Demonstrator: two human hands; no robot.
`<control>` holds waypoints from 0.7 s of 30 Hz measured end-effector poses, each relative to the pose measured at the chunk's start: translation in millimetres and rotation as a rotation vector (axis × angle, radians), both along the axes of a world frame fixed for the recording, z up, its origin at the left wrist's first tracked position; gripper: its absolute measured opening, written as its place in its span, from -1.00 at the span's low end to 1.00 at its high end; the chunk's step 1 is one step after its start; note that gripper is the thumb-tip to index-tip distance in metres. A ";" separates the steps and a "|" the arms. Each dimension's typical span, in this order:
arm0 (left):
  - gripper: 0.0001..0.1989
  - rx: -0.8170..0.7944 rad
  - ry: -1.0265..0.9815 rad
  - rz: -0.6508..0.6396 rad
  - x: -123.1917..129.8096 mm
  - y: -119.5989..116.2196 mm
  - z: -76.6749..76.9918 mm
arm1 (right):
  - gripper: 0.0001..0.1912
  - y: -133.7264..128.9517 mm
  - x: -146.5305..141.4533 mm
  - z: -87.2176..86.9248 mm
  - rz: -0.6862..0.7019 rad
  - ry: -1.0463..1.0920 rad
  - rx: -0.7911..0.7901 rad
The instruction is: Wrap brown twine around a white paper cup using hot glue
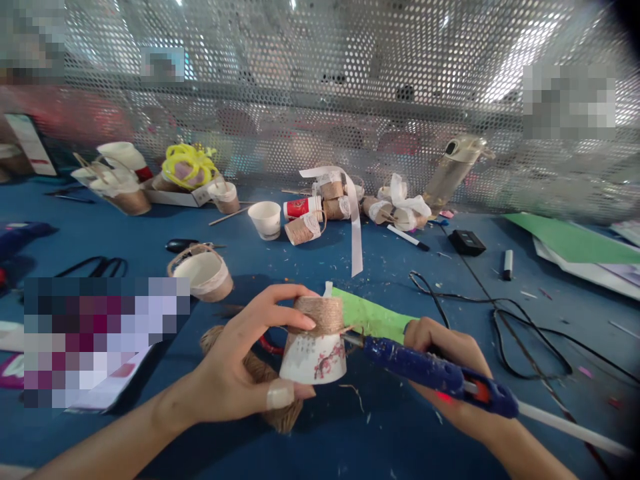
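My left hand (250, 357) grips a white paper cup (315, 360) with a pink blossom print, held with its wide rim down. Brown jute twine (320, 315) is wound round the cup's upper, narrower part. My right hand (450, 360) is closed round a blue hot glue gun (415, 365), with a white glue stick (570, 427) coming out of its back. The gun's nozzle is at the cup's side by the lowest turns of twine; whether it touches, I cannot tell. Under my left hand lies a ball of twine (280, 413), partly hidden. Behind the cup is a light green strip (375, 313).
A twine-trimmed cup with a handle (203, 275) stands left of my hands. Farther back are a plain paper cup (265, 220), small twine baskets (303, 230) and a white ribbon (355, 233). A black cable (500, 333) loops at right. A perforated metal screen (300, 100) bounds the back.
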State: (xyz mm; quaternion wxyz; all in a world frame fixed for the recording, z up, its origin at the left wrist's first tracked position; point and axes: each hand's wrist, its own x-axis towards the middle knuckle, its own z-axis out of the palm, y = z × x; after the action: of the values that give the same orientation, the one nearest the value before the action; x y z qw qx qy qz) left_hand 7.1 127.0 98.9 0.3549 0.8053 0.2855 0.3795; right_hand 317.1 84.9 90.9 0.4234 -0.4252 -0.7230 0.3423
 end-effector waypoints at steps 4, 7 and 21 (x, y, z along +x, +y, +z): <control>-0.44 0.059 0.032 -0.013 1.7 0.5 2.2 | -0.75 -1.5 1.0 -0.4 0.001 -0.023 -0.004; -0.44 0.133 0.088 -0.006 2.9 0.8 2.9 | -0.75 -2.1 1.3 -1.1 0.011 -0.048 0.005; -0.44 0.111 0.016 -0.014 1.7 1.4 3.0 | -0.71 -0.4 1.4 -0.5 -0.061 -0.106 0.030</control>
State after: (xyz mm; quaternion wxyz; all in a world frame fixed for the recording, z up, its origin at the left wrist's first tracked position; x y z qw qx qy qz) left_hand 8.8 128.3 101.9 0.3102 0.8287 0.2614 0.3856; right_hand 318.5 84.5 90.4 0.4011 -0.4582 -0.7362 0.2953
